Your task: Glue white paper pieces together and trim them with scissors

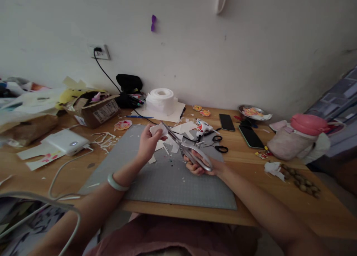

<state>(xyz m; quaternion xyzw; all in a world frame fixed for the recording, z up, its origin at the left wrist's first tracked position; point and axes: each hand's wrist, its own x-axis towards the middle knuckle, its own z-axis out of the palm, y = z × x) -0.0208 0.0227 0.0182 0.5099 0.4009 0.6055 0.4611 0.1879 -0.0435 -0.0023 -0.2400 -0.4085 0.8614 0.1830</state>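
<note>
My left hand (pixel 149 141) pinches a small piece of white paper (pixel 158 129) between thumb and fingers, above the cutting mat. A pair of large silver scissors (pixel 192 152) is in my right hand (pixel 198 167), its handles gripped from below. The blades point up and left, with their tips at the right edge of the paper; whether they touch it I cannot tell. Under both hands lies the grey cutting mat (pixel 178 189), with white paper scraps (pixel 175 148) scattered over its far part.
Black-handled scissors (pixel 220 149) and a white glue gun (pixel 203 128) lie on the mat's far right. Two phones (pixel 250 136) rest beyond. A paper roll (pixel 160 100) stands at the back. On the left are a cardboard box (pixel 92 111) and a white power bank (pixel 65 141) with cable.
</note>
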